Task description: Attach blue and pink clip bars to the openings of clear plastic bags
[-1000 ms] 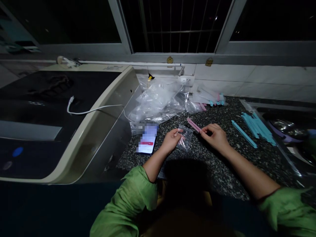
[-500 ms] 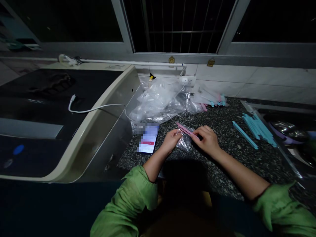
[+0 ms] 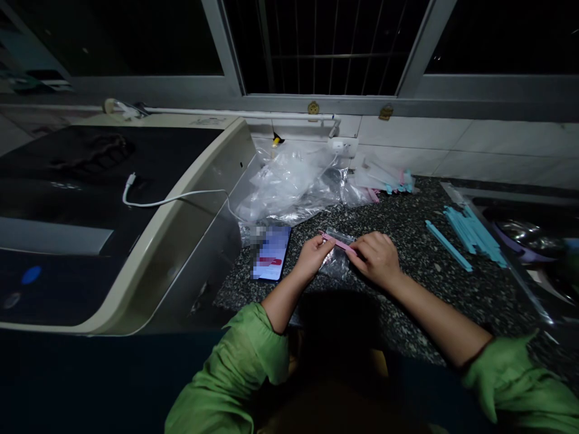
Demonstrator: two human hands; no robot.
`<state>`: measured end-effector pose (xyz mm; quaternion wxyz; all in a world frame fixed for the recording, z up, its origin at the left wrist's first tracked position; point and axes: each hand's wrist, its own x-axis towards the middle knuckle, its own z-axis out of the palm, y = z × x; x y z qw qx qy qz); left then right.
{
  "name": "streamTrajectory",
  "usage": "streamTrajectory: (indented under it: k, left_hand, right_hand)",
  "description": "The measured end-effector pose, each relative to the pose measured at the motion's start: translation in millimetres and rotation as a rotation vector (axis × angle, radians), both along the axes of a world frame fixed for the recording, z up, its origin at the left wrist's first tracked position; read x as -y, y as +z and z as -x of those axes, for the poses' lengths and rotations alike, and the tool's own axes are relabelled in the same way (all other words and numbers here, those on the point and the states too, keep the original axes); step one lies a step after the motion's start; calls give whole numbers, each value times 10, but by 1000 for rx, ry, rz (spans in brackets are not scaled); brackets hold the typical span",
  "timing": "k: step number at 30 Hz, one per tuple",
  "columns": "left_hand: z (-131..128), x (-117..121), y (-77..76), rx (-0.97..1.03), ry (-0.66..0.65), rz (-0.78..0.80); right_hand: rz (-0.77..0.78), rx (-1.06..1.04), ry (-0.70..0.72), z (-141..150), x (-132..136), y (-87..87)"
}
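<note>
Over the dark speckled countertop, a slim pink plastic bag clip (image 3: 339, 242) spans between my two hands. My left hand (image 3: 312, 256) pinches its left part between thumb and fingers. The right end is gripped in the fingertips of my right hand (image 3: 376, 258). A small clear plastic bag (image 3: 335, 264) lies under and behind the clip, between the hands; I cannot tell whether the clip closes around it. To the right of my right hand, one light-blue clip (image 3: 449, 245) lies apart from a pile of similar blue clips (image 3: 474, 235).
Left of my hands lies a phone (image 3: 274, 256) with its screen lit. Crumpled clear plastic bags (image 3: 294, 184) and bagged pink and blue clips (image 3: 389, 181) lie by the wall. A washing machine (image 3: 199, 223) bounds the left; a white cable (image 3: 181, 198) crosses it. A sink edge (image 3: 520, 280) is right.
The pink clip showed two spread strips before; now they look pressed together into one. My left thumb has moved onto the clip. The other things stay put.
</note>
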<state>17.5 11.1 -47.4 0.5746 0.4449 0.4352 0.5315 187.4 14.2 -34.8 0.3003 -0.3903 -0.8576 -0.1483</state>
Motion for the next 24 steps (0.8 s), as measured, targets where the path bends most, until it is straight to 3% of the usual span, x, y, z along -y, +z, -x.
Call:
streamTrajectory:
  k: [5, 12, 20, 24]
  left_hand:
    - [-5, -2, -11, -32, 20, -9]
    - [90, 20, 27, -107, 53, -15]
    - [502, 29, -136, -420, 299, -184]
    - [551, 18, -186, -511, 375, -207]
  right_hand:
    - [31, -18, -3, -3, 18, 3]
    - [291, -230, 74, 90, -58, -42]
    - [336, -283, 156, 406, -212, -121]
    - [314, -309, 162, 425, -223, -113]
